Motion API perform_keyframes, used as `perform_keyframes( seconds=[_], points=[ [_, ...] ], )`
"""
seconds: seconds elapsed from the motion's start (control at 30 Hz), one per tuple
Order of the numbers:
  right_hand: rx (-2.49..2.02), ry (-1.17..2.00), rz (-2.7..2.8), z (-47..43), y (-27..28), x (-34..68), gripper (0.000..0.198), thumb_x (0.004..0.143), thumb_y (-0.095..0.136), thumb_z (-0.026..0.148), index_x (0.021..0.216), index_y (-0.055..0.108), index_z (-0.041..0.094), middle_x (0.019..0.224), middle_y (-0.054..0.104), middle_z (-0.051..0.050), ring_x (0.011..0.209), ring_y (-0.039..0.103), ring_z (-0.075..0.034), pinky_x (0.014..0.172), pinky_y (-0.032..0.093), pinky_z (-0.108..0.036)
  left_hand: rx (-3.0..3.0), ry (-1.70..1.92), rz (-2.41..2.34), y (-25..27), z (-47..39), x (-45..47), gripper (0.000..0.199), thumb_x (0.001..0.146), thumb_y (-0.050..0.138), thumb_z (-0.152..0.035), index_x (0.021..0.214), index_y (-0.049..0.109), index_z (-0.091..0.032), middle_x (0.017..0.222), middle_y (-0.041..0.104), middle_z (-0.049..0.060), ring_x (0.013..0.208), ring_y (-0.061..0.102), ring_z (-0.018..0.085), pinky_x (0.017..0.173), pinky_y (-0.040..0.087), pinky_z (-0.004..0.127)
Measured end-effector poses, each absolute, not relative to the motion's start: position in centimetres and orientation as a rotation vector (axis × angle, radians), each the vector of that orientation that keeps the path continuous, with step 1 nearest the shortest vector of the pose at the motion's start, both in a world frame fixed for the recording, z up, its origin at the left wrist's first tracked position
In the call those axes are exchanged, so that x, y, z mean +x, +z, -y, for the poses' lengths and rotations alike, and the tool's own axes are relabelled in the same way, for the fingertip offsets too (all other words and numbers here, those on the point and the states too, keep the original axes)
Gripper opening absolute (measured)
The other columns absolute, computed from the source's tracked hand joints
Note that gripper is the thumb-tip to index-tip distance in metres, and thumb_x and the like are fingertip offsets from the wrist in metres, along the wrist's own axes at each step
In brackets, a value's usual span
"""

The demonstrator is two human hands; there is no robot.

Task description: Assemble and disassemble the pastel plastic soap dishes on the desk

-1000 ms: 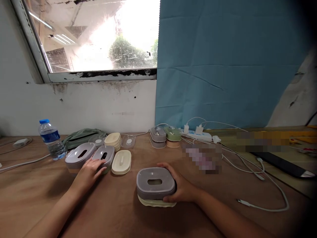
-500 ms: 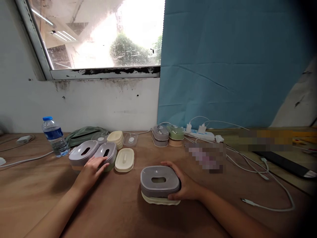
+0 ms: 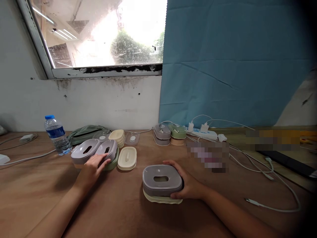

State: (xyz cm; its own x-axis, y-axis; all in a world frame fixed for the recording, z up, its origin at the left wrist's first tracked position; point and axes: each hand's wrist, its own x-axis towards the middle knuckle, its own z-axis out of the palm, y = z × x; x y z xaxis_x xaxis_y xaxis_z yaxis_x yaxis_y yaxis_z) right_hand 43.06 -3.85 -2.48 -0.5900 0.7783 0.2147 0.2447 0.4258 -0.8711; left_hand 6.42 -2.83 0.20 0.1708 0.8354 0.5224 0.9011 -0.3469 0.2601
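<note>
My right hand (image 3: 189,183) is closed around the right side of a grey oval box with a slot in its top (image 3: 162,181). Under that box is a cream oval piece (image 3: 158,199). Over at the left, my left hand (image 3: 95,165) grips a lilac slotted oval cover (image 3: 112,147), its fingers at the slot and front side. This cover sits slightly askew above a green base (image 3: 114,163), much of which is hidden. Beside it stands another lilac slotted box (image 3: 83,153) with an orange bottom. A cream oval lid (image 3: 127,158) lies just right of the green base.
Behind are a stack of cream lids (image 3: 117,136), clear lids (image 3: 132,138), a green pouch (image 3: 86,134) and a water bottle (image 3: 56,135). Farther right stand a grey box (image 3: 161,134) and a green box (image 3: 177,134), near a power strip (image 3: 203,133) and loose white cables (image 3: 274,209).
The lilac cover in my left hand has shifted up, showing more of the green base beneath. My right hand keeps its hold on the grey box. The whole view has moved slightly.
</note>
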Motion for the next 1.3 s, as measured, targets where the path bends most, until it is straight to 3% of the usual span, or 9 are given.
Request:
perform_keyframes(
  seconds=[0.17,0.53,0.8,1.3],
  points=[
    [-0.872,1.11,2.055,3.8,-2.5,43.1,0.091,0.05,0.075,0.033,0.123,0.022,0.022,0.123,0.039,-0.011,0.112,0.042,-0.025,0.096,0.032,-0.039,-2.349,-0.809,1.612,-0.5,2.3,6.3,0.04,0.084,0.035,-0.044,0.106,0.054,-0.017,0.106,0.061,0.006,0.101,0.053,0.021,0.099,0.031,0.038],
    [-0.875,1.12,2.058,3.8,-2.4,43.1,0.089,0.051,0.074,0.034,0.123,0.022,0.024,0.122,0.039,-0.01,0.111,0.043,-0.026,0.094,0.033,-0.038,-2.362,-0.759,1.613,-0.6,2.1,6.4,0.033,0.084,0.038,-0.038,0.102,0.055,-0.016,0.102,0.062,0.008,0.097,0.055,0.022,0.086,0.042,0.035],
    [-0.881,1.133,2.06,3.8,-2.5,43.1,0.09,0.052,0.074,0.033,0.123,0.021,0.023,0.122,0.04,-0.01,0.11,0.044,-0.026,0.095,0.034,-0.038,-2.347,-0.689,1.518,-1.4,1.5,6.9,0.042,0.078,0.046,-0.04,0.113,0.048,-0.015,0.109,0.058,0.01,0.102,0.052,0.025,0.089,0.039,0.04],
    [-0.877,1.106,2.079,3.8,-2.4,43.1,0.09,0.051,0.074,0.035,0.123,0.021,0.024,0.123,0.039,-0.01,0.112,0.042,-0.026,0.095,0.032,-0.038,-2.388,-0.72,1.544,-1.5,1.5,6.5,0.037,0.078,0.045,-0.028,0.113,0.049,-0.016,0.108,0.059,0.009,0.101,0.053,0.023,0.089,0.04,0.037]
  ],
)
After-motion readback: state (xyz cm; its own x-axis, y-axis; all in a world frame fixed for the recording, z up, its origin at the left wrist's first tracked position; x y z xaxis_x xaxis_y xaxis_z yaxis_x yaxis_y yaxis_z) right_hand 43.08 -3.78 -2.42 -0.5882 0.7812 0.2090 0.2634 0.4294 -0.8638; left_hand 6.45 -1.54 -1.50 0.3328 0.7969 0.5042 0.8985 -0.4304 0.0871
